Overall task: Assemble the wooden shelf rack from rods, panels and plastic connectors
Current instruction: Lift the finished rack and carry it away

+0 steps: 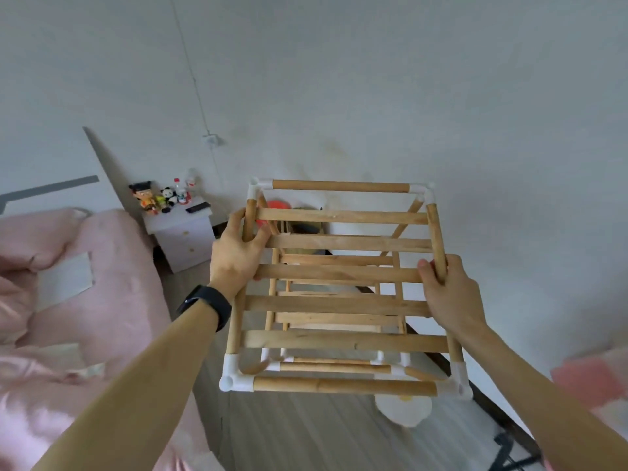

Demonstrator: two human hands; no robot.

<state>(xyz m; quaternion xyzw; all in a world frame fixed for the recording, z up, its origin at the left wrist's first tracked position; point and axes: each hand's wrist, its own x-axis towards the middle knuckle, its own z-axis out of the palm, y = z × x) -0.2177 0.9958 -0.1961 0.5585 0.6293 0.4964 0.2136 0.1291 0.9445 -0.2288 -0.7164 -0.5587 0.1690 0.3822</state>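
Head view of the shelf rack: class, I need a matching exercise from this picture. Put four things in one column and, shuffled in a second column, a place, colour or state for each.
Column one
1 left hand
2 right hand
3 wristband
4 corner connector

Column two
A white, at the near left corner of the rack
B grips the right side rod
C black
D grips the left side rod

Pairs: 1-D, 2-B, 3-C, 4-A
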